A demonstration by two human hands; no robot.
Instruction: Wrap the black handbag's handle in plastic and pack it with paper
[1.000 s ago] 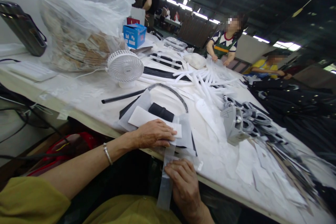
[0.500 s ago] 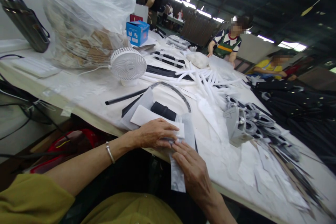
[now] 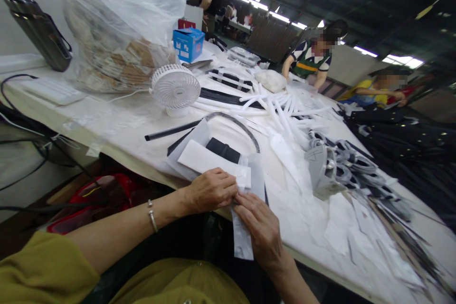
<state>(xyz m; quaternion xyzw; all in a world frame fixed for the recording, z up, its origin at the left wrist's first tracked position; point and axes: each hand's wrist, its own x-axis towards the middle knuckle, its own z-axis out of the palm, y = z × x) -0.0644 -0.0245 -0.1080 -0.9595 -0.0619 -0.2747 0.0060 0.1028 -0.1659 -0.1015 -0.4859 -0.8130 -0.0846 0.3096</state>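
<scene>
My left hand (image 3: 213, 190) is closed, its fingers curled at the near edge of a white foam strip (image 3: 210, 159). Meeting it fingertip to fingertip is my right hand (image 3: 259, 225), also closed. Between them they pinch a clear plastic strip (image 3: 242, 240), whose loose end hangs below the table edge; the pinched part is hidden by the fingers. A black folded piece (image 3: 223, 149) lies just behind the foam strip. Under these is a thin greyish sheet (image 3: 258, 166), and a dark band (image 3: 245, 128) curves around behind it.
A white fan (image 3: 176, 88) stands behind the work, beside a large plastic bag (image 3: 121, 52) of scraps. White foam tubes (image 3: 281, 109) lie across the table. To the right are a tape dispenser (image 3: 320, 171) and coiled cords (image 3: 356, 166). Co-workers are at the far side.
My left hand has drawn back off the foam strip toward me, and its fingers have curled in. My right hand stays nearly in place by the plastic strip.
</scene>
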